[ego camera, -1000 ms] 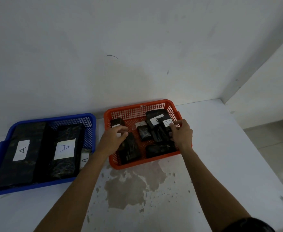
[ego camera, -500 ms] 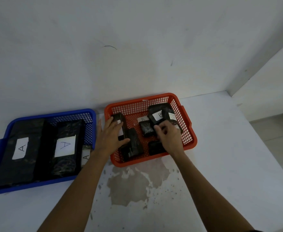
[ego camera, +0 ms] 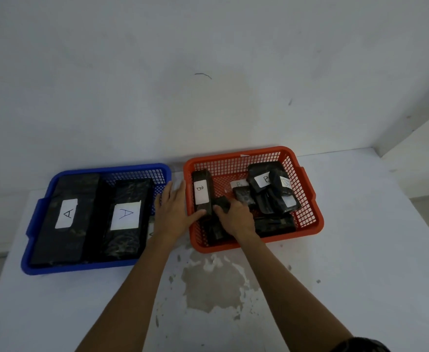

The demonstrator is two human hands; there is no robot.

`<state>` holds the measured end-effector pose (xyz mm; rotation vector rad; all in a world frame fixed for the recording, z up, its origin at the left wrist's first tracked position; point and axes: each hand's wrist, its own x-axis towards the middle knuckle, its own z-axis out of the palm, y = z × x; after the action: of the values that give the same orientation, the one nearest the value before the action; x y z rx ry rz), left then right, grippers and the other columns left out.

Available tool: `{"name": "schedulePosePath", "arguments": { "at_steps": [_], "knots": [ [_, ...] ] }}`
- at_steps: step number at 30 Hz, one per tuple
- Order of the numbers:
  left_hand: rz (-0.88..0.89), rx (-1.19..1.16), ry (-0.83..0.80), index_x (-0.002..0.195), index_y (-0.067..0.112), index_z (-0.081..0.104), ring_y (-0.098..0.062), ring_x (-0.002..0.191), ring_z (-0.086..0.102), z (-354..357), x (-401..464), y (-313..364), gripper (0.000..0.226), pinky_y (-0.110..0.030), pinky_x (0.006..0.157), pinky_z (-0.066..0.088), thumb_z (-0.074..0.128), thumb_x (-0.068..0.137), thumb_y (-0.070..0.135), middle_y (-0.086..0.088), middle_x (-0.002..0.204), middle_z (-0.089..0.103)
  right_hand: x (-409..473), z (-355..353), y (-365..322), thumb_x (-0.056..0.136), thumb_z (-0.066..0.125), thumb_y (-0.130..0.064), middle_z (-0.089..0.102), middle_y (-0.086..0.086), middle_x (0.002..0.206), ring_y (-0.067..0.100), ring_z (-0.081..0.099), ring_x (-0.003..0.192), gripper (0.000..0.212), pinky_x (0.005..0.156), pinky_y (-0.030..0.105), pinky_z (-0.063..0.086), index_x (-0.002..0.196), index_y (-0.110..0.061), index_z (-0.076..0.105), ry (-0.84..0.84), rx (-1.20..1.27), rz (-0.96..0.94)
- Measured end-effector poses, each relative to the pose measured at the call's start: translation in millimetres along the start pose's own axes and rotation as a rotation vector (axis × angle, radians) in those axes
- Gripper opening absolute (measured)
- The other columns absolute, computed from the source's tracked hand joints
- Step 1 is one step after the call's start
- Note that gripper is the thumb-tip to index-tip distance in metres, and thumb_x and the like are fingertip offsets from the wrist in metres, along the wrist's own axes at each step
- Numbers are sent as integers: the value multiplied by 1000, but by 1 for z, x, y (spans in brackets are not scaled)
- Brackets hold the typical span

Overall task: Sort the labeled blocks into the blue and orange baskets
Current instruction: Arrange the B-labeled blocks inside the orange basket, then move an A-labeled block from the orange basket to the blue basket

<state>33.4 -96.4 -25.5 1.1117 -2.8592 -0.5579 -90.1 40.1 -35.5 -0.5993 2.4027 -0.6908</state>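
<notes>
Inside the orange basket (ego camera: 309, 199), at its left wall, the tall block labeled B (ego camera: 202, 193) now stands with its white label fully in my view; half a second ago my left hand covered part of it. My left hand (ego camera: 174, 212) rests open and flat across the gap between the baskets, thumb against that block's lower end. My right hand (ego camera: 236, 215) has slid left and curls around a small dark block (ego camera: 223, 202) beside it. More B blocks (ego camera: 266, 189) lie piled to the right. The blue basket (ego camera: 38, 217) holds two large A blocks (ego camera: 124, 214), unchanged, on the white surface (ego camera: 360, 250).
</notes>
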Motion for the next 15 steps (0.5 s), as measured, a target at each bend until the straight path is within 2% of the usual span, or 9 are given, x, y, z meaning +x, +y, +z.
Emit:
{"name": "schedulePosePath", "arguments": {
  "at_steps": [5,10,15],
  "knots": [
    [-9,9,-15,157,20,-1,-23,152,-8,4,-2,1,118,-57,121,13,52,72,82,-6,166,7,0,-5,10,97,54,-53,66,15,117,34,66,108,51,91,45,55,120,-8,57,-3,-72,70],
    [-16,13,-34,157,21,-4,-24,152,-10,4,-2,2,121,-57,120,13,52,70,84,-5,166,6,3,-4,10,98,57,-47,70,16,113,32,67,107,47,94,46,55,115,-4,65,-107,56,90],
    [-20,4,-25,157,20,-1,-23,152,-10,2,-4,3,118,-56,120,14,52,72,83,-6,166,5,2,-12,12,97,62,-42,72,14,98,29,69,95,36,84,41,57,95,-7,69,-54,114,64]
  ]
}}
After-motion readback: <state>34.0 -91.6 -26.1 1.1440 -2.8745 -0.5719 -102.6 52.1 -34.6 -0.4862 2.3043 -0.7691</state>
